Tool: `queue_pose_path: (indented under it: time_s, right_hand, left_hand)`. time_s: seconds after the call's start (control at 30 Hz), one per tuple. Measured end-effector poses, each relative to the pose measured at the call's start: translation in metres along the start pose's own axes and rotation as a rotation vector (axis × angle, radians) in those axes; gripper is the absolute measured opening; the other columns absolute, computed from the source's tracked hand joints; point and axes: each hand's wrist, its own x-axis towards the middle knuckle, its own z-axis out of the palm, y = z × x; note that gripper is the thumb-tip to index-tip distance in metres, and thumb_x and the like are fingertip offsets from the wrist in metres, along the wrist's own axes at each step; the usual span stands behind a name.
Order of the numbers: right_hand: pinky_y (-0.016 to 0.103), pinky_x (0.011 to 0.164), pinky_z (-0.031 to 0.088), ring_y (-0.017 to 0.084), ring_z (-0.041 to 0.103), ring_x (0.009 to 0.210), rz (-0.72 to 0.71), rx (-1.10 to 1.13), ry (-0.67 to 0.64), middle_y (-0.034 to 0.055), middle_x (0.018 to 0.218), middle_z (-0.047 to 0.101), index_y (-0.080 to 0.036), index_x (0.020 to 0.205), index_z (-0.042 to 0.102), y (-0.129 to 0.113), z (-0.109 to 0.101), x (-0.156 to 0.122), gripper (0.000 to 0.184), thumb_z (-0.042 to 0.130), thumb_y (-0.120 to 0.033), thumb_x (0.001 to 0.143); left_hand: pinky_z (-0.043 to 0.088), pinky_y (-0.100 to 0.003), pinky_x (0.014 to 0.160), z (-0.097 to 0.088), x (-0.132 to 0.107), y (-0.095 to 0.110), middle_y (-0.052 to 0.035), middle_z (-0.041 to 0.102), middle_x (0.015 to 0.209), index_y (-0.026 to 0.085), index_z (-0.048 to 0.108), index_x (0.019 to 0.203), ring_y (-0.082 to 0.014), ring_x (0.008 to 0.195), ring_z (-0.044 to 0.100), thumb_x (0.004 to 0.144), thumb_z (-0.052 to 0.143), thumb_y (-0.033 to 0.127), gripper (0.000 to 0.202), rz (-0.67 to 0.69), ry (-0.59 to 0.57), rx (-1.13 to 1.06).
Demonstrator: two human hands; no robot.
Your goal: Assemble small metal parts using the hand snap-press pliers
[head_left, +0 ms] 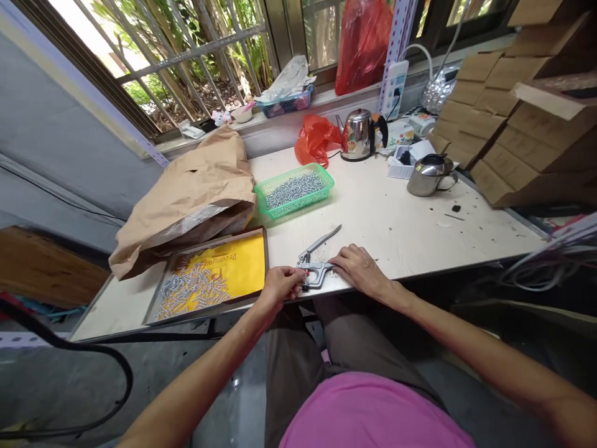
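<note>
Hand press pliers lie at the table's near edge, lever raised. Left hand pinches the pliers' head, fingertips closed; any small piece between them cannot be made out. Right hand rests on the handle, fingers extended, ungripped. Good practice, judged: steady the pliers flat and seat the work squarely before squeezing.

Tray left of tool, basket behind it, kettle farther back

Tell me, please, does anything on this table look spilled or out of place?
Small dark bits lie scattered on the table near the steel mug, like debris. The crumpled brown bag slumps against the tray's far edge. Nothing else stands out.
</note>
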Motion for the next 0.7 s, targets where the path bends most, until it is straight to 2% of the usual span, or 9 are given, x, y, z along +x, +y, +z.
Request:
queue_pose_path:
  time_s: [0.23,0.53,0.7]
  right_hand:
    - [0.034,0.081,0.035,0.023,0.048,0.092,0.03,0.02,0.0,0.0074,0.095,0.061,-0.021,0.107,0.067,-0.001,-0.001,0.0,0.022,0.049,-0.026,0.095]
    - [0.034,0.081,0.035,0.023,0.048,0.092,0.028,0.02,0.012,0.0084,0.095,0.061,-0.021,0.104,0.068,0.0,0.003,0.0,0.023,0.047,-0.028,0.096]
    - [0.036,0.084,0.036,0.023,0.049,0.095,0.02,0.025,-0.05,0.0093,0.098,0.061,-0.021,0.106,0.067,0.002,-0.004,0.0,0.024,0.047,-0.029,0.096]
  left_hand:
    - [0.028,-0.018,0.038,-0.002,0.007,-0.004,0.0056,0.048,0.044,0.012,0.062,0.068,-0.0042,0.037,0.038,0.065,0.074,0.046,0.036,-0.07,-0.022,0.072]
    - [0.025,-0.019,0.038,-0.005,0.014,0.007,0.005,0.05,0.042,0.014,0.058,0.058,-0.004,0.034,0.038,0.065,0.075,0.039,0.032,-0.244,-0.126,0.152]
    - [0.026,-0.018,0.038,-0.002,0.012,0.007,0.0059,0.048,0.04,0.014,0.057,0.058,-0.0041,0.033,0.038,0.066,0.075,0.039,0.032,-0.241,-0.123,0.142]
